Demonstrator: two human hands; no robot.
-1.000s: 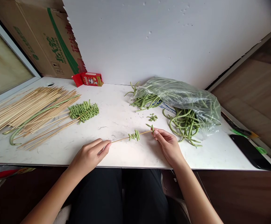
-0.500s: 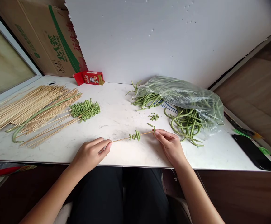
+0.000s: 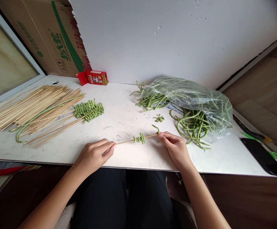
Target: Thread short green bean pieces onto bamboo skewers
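Between my hands a thin wooden skewer (image 3: pixel 124 142) runs nearly level, just above the table's front part. My left hand (image 3: pixel 97 153) pinches its left end. Several short green bean pieces (image 3: pixel 139 138) are threaded crosswise at its middle. At the right end, my right hand (image 3: pixel 174 147) has thumb and fingers closed on a bean piece (image 3: pixel 159 131) at the skewer's tip. Another cut piece (image 3: pixel 155 126) lies just beyond those fingertips. To the left rest finished-looking skewers packed with bean pieces (image 3: pixel 88 110), their bare ends pointing toward me.
Many loose skewers (image 3: pixel 33 106) are piled at left, with a long bean (image 3: pixel 43 113) across them. A clear plastic bag (image 3: pixel 188 92) spills long beans (image 3: pixel 194 125) at right. Bean scraps (image 3: pixel 159 118), a red box (image 3: pixel 97 78) and a black phone (image 3: pixel 264 156) also lie on the table.
The view has shifted slightly, so the scene sits a little differently in frame. My hands, the skewer and its bean pieces hold nearly the same arrangement.
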